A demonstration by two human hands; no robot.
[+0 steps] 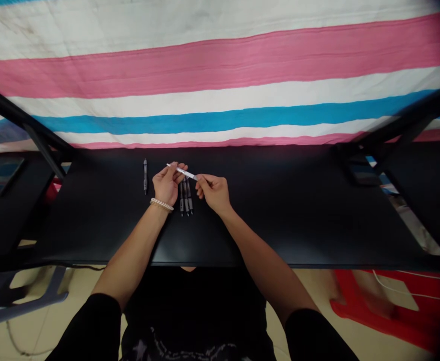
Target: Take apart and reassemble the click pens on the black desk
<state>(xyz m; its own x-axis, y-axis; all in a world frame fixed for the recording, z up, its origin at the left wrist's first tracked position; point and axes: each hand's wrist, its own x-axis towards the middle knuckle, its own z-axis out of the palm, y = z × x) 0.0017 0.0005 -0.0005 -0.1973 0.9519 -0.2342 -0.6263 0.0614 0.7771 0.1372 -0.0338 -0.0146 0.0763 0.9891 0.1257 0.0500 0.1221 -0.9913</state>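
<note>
A slim white pen (186, 173) with a grey end is held slantwise above the table between both hands. My left hand (167, 183), with a beaded bracelet at its wrist, is closed on the pen's upper left part. The fingers of my right hand (214, 190) pinch its grey lower right end. Just below the held pen, several dark grey pens (186, 200) lie side by side, partly hidden by my left hand. One more dark pen (145, 176) lies alone to the left of my left hand.
The black table (287, 205) has dark metal frame legs rising at both sides. A striped cloth (220, 65) hangs behind it. A red stool (389, 306) stands at lower right, a grey-blue stool (24, 301) at lower left. A dark flat device (0, 175) lies at far left.
</note>
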